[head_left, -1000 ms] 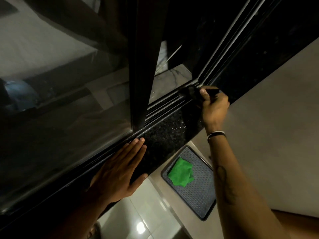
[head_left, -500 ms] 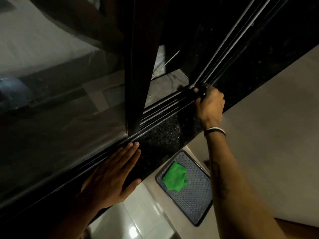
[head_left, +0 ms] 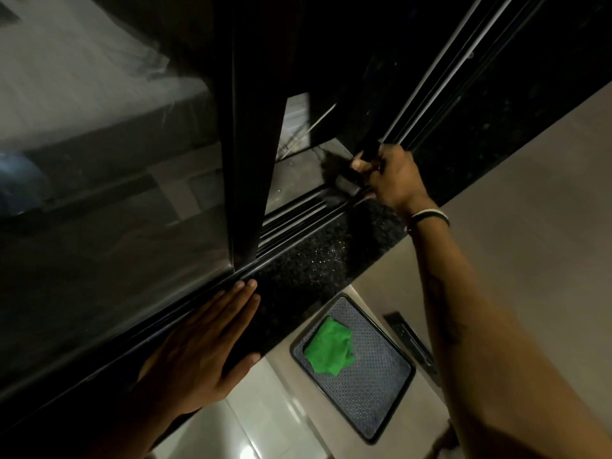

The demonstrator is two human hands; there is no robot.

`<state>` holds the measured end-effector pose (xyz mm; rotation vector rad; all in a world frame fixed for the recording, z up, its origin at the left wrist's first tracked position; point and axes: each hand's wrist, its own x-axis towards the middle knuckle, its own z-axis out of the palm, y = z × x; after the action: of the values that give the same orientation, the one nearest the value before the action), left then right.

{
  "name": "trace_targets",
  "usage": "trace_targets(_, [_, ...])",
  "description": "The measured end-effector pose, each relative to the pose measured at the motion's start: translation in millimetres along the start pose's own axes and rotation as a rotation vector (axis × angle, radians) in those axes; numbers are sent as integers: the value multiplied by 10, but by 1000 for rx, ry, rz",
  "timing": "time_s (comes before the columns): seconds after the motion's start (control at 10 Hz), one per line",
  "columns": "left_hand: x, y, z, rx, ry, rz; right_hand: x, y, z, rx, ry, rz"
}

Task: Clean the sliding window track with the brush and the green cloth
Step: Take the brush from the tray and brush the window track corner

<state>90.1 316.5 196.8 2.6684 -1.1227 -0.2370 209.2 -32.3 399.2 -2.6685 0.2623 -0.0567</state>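
Since half a second ago, my right hand [head_left: 390, 177] has lifted slightly at the corner of the window track [head_left: 298, 213], fingers wrapped tight around the brush [head_left: 344, 173], whose dark bristles sit blurred just above the rails. My left hand [head_left: 205, 346] lies flat and open on the black stone sill [head_left: 314, 263], fingertips near the sliding frame [head_left: 248, 160]. Below, the green cloth [head_left: 329, 349] lies crumpled on a grey tray [head_left: 381, 392] on the floor.

two hands [head_left: 202, 352] [head_left: 394, 177], one brush [head_left: 344, 173], one green cloth [head_left: 329, 351], one tray [head_left: 381, 405], one wristband [head_left: 429, 216]
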Motion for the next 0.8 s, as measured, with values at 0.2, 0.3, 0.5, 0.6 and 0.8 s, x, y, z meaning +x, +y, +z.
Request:
trace_targets(0.2, [-31,-28,40,-26,-18,-4,123,-183,-173,-60,-256,-54])
trace_targets(0.3, [-24,-19,41,-29,-18,-8,162,-300,-200,-143,-191,-72])
trace_targets(0.5, [-46,-17,13,-55,-13,-13,191,-168,-29,-147,-274,-99])
trace_targets(0.6, [-73,3,0,-62,15,-12,177,-192,-51,-76,-265,-167])
trace_targets(0.8, [-80,9,-4,-69,10,-14,330,-52,-9,-301,-72,-114])
